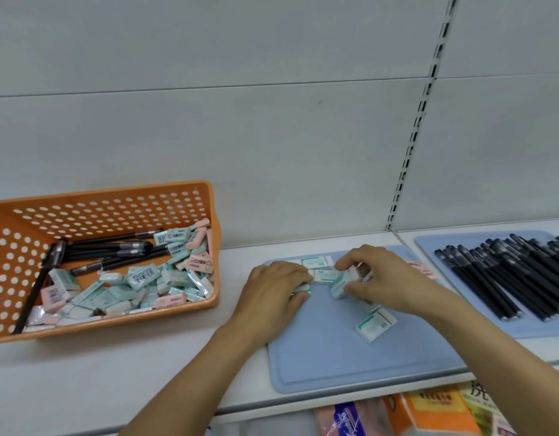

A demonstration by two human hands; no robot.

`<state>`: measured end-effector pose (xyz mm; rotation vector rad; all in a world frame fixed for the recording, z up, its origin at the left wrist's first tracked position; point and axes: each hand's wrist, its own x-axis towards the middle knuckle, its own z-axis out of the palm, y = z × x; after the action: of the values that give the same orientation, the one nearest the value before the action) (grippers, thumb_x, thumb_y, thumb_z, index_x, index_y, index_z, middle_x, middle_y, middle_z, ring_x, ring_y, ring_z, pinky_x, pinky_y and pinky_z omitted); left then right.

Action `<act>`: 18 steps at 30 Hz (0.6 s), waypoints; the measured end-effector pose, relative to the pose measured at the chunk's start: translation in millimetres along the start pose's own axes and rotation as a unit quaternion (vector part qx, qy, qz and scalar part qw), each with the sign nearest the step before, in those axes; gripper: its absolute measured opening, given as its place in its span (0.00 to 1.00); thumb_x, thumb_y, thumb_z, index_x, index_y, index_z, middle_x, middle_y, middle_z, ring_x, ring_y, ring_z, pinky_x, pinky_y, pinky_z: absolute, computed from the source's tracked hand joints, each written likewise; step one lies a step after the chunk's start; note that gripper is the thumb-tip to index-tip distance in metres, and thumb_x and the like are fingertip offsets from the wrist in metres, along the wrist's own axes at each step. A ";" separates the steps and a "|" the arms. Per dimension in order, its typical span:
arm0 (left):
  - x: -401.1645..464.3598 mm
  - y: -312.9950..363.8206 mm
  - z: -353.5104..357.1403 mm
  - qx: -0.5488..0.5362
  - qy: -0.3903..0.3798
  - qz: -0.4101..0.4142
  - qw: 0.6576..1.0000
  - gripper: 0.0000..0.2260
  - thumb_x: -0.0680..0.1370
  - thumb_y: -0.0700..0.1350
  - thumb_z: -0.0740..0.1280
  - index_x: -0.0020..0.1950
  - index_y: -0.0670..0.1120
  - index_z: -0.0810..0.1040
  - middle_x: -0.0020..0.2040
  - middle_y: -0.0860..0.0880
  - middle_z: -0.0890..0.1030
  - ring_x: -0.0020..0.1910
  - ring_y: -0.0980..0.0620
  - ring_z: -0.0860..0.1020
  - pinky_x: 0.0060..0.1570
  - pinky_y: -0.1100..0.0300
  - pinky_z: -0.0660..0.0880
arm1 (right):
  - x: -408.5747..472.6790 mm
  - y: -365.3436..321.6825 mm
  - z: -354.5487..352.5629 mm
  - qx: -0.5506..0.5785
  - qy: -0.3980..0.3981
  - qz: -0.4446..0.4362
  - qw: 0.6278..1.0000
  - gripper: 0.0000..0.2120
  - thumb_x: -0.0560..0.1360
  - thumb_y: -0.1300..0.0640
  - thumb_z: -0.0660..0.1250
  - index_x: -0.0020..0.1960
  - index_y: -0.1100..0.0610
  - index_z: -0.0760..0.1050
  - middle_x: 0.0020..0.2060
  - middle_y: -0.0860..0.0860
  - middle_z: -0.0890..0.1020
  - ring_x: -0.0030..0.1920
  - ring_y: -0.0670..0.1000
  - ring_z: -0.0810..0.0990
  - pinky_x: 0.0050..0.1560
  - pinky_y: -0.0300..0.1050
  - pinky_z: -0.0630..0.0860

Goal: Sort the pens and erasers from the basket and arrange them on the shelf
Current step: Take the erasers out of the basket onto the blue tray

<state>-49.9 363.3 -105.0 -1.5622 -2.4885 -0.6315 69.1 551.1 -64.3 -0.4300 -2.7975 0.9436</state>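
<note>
Orange perforated basket, pale blue mats, black pens, mint and pink erasers.
</note>
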 end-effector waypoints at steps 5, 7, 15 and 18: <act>-1.8 -4.1 2.8 -0.038 -0.001 -0.032 0.999 0.20 0.80 0.50 0.64 0.72 0.52 0.70 0.72 0.56 0.69 0.70 0.57 0.64 0.68 0.65 0.59 | -9.2 -3.6 7.6 -0.092 -0.012 -0.038 0.995 0.13 0.73 0.59 0.70 0.56 0.50 0.78 0.47 0.43 0.78 0.46 0.42 0.76 0.50 0.35 0.72; -5.7 -7.2 2.9 -0.079 0.004 -0.066 0.995 0.23 0.79 0.50 0.66 0.74 0.51 0.67 0.73 0.56 0.66 0.72 0.58 0.62 0.68 0.71 0.54 | -8.4 -3.9 15.4 -0.101 0.000 -0.053 0.994 0.11 0.73 0.59 0.71 0.55 0.51 0.79 0.49 0.46 0.78 0.51 0.46 0.75 0.55 0.45 0.72; -10.6 -15.4 8.6 -0.129 -0.014 -0.126 0.984 0.23 0.79 0.51 0.67 0.73 0.51 0.69 0.75 0.56 0.64 0.74 0.61 0.58 0.66 0.76 0.49 | 6.4 2.7 34.6 -0.041 0.036 -0.041 0.998 0.14 0.74 0.57 0.70 0.59 0.48 0.77 0.52 0.46 0.74 0.48 0.46 0.74 0.55 0.51 0.74; -9.1 -15.2 5.6 -0.126 -0.018 -0.128 0.984 0.22 0.79 0.51 0.67 0.72 0.50 0.70 0.74 0.56 0.65 0.73 0.61 0.60 0.67 0.74 0.53 | 10.4 1.0 32.0 -0.033 0.021 -0.042 0.998 0.14 0.73 0.57 0.71 0.57 0.47 0.77 0.51 0.45 0.74 0.48 0.45 0.76 0.54 0.50 0.75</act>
<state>-58.7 352.4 -117.3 -1.3443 -2.7518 -1.0001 51.9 537.0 -89.6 -0.3337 -2.7906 0.8167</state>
